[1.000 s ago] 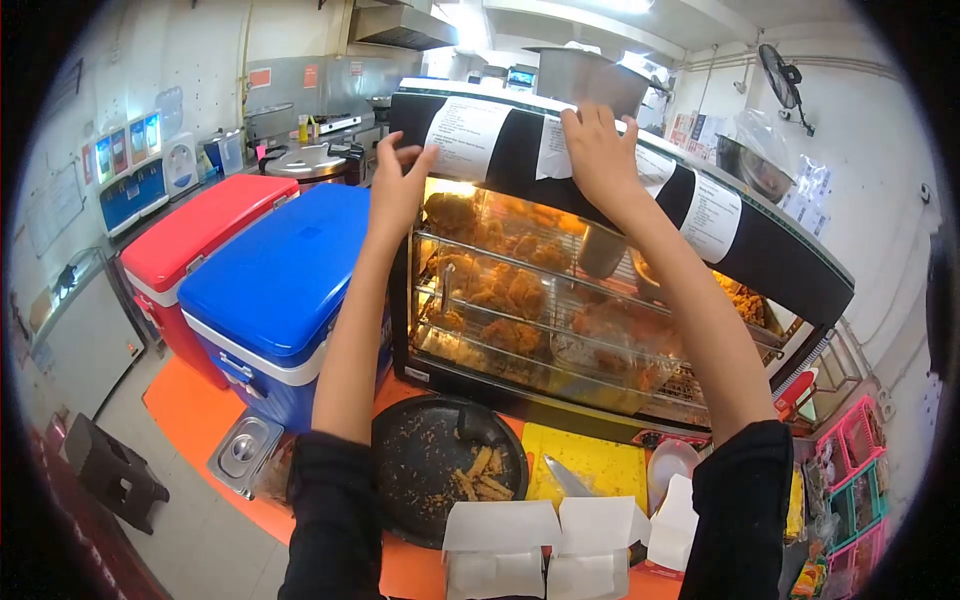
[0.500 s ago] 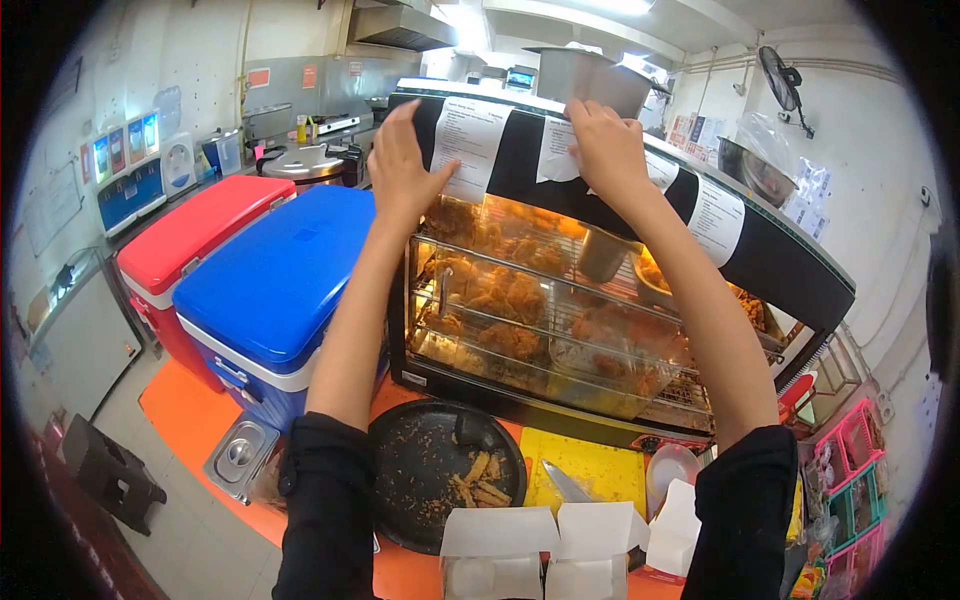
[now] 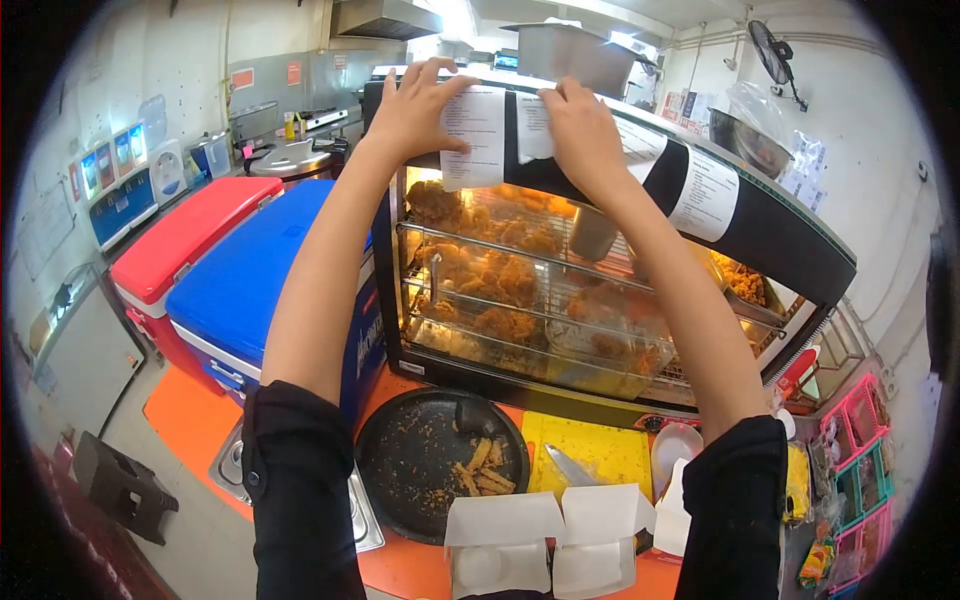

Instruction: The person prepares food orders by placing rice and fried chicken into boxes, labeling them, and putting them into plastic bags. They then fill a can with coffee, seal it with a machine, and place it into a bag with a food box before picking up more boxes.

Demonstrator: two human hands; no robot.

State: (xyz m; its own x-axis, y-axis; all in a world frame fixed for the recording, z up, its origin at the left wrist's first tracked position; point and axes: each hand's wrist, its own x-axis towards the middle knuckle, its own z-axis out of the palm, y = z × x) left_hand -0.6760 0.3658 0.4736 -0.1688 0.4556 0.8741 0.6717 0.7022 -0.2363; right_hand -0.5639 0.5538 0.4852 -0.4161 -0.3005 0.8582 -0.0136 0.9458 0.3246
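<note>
Both arms are raised to the black top edge of a lit glass display warmer (image 3: 430, 372) holding fried food. My left hand (image 3: 415, 112) lies at the left edge of a printed paper slip (image 3: 475, 140), its fingers apart at the slip's top and side. Farther right, my right hand (image 3: 585, 135) is closed at the top of a second slip (image 3: 533, 128) and hides part of it. More slips hang to the right, one (image 3: 706, 196) near the warmer's right side.
Below the warmer are a round black pan (image 3: 400, 490) with fried pieces, a yellow cutting board (image 3: 620, 455) with a knife (image 3: 570, 465), and open white boxes (image 3: 505, 520). Blue (image 3: 240, 270) and red (image 3: 190, 225) coolers stand left. A metal pot (image 3: 570, 55) is behind the warmer.
My left hand has moved up and right onto the first slip's top edge. My right hand has shifted slightly left and down with the second slip. The view has shifted slightly.
</note>
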